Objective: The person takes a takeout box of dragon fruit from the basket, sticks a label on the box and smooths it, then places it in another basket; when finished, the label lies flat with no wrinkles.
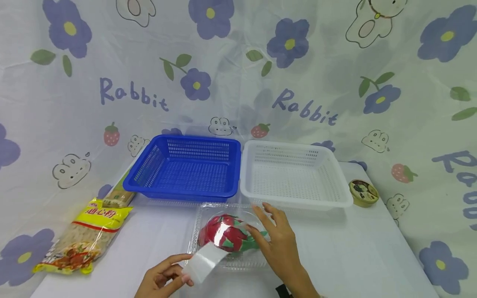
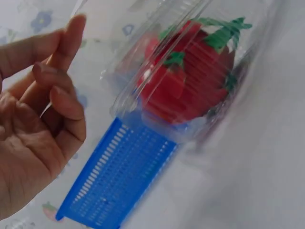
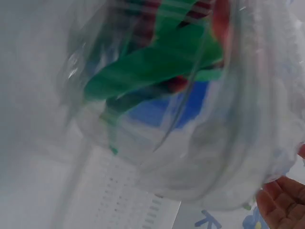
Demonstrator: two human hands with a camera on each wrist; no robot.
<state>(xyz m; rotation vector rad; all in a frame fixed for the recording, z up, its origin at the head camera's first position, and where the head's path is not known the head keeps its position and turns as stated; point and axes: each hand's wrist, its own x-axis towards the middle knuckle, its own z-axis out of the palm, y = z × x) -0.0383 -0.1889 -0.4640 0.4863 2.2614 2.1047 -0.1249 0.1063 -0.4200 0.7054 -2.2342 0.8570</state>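
Note:
A red dragon fruit with green scales (image 1: 232,236) lies inside a clear plastic box (image 1: 193,231) with ribbed edges. In the head view my left hand (image 1: 164,279), at the box's near left corner, pinches the edge of a white rectangular label (image 1: 204,263) between thumb and fingers. That label slants over the box's front edge and overlaps the fruit. My right hand (image 1: 279,240) is over the right side of the lid, fingers spread, with a fingertip close to the fruit's green leaves. Both wrist views show the fruit (image 2: 188,81) through the clear plastic.
Behind the box stand a blue basket (image 1: 182,193) and a white basket (image 1: 298,201), side by side. At the left lie a yellow-topped food bag (image 1: 85,236) and another packet (image 1: 119,196). A round tin (image 1: 363,193) sits at the right. A patterned cloth hangs behind.

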